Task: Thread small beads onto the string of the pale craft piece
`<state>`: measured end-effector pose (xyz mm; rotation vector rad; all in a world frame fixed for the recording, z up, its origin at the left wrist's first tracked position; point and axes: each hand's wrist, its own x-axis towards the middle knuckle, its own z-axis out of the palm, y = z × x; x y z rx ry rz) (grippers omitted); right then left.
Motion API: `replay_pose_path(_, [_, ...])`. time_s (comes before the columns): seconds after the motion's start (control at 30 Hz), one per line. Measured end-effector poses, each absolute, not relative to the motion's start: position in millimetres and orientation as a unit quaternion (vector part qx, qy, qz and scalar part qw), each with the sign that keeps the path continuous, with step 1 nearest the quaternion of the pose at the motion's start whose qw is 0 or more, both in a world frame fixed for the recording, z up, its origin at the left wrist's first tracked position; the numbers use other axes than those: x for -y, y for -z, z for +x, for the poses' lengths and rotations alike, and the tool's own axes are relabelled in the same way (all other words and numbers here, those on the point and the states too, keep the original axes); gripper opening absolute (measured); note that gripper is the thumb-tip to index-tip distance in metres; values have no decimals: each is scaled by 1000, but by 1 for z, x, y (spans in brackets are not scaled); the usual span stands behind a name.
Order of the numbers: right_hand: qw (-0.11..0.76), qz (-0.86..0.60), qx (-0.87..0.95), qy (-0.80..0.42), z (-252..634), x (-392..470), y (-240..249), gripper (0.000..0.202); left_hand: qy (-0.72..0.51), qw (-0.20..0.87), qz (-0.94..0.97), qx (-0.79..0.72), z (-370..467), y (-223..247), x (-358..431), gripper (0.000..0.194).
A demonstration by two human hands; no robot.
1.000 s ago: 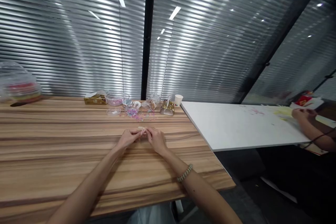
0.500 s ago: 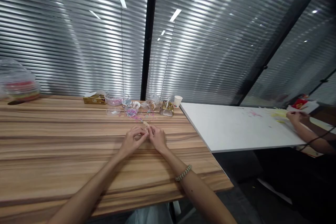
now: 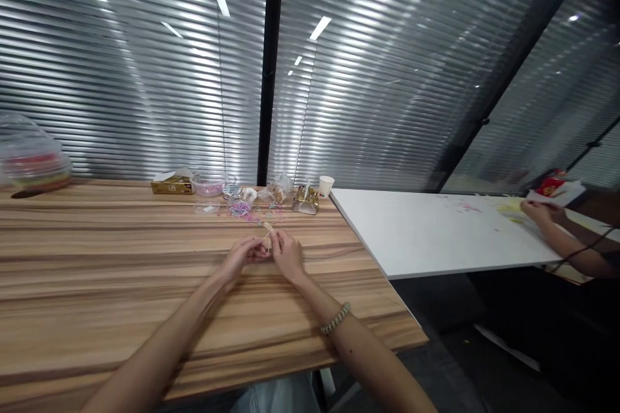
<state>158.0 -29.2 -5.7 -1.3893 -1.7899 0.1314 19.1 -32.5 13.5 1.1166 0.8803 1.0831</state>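
An office meeting room. Frosted striped glass partitions (image 3: 145,77) reflect ceiling strip lights. Wooden table (image 3: 97,284) near; white table (image 3: 436,232) right.

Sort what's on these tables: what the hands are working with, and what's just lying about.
In use:
left hand and right hand, pinching a small pale piece
loose beads just beyond them

Lying about:
gold box
paper cup
domed container
white table, another person's hand

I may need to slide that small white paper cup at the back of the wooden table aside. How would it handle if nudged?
The paper cup looks thin-walled and is probably light, so a nudge should shift it easily. It stands upright on a base narrower than its rim, so a push near the top may tip it; then it would likely roll in a curve. The gold packet beside it could block it.
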Motion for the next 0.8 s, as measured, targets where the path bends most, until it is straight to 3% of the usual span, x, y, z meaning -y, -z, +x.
replay_pose_path(0.13, [446, -501, 738, -76, 156, 31, 5, 31, -434, 758, 341, -347, 18, -13, 30, 8])
replay_pose_path(0.23, [459, -463, 751, -104, 155, 31, 7, 30, -432, 798, 287, -308, 16, -15, 30, 12])
replay_pose_path(0.5, [476, -413, 766, -128, 160, 24, 9, 25, -501, 792, 198, -287, 15, -19, 29, 17])
replay_pose_path(0.8, [428, -418, 800, -53, 169, 15, 14, 25, -526, 776, 221, -270, 14, -18, 30, 8])
